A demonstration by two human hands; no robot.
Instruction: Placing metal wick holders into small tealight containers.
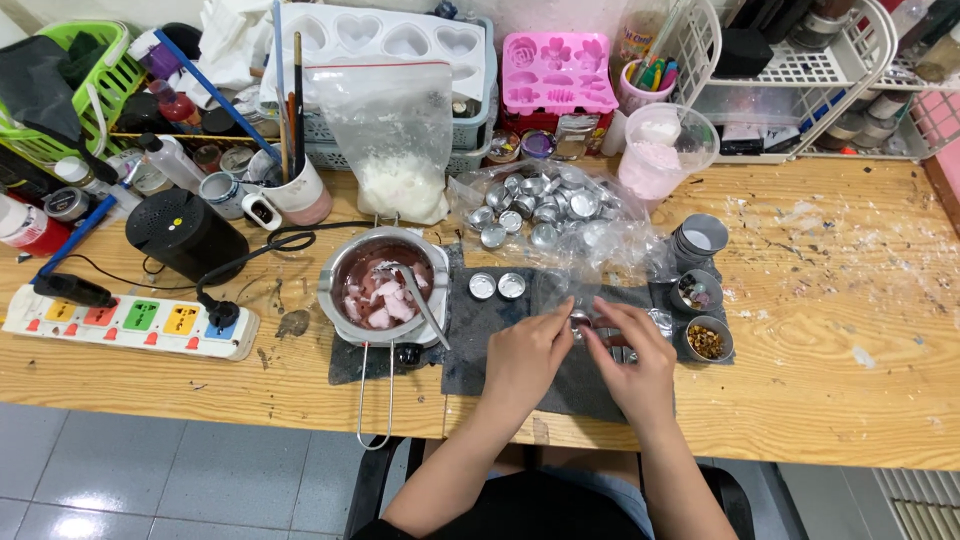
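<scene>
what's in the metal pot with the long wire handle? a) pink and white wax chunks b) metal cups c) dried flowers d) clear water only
a: the metal pot holds pink and white chunks with a spoon resting in them; the small metal cups sit on the dark mat beside it.

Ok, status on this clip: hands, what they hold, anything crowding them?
Left hand and right hand meet, pinching a small metal cup. Grey mat beneath. Pot of pink wax chunks close at left; two empty cups just ahead.
</scene>
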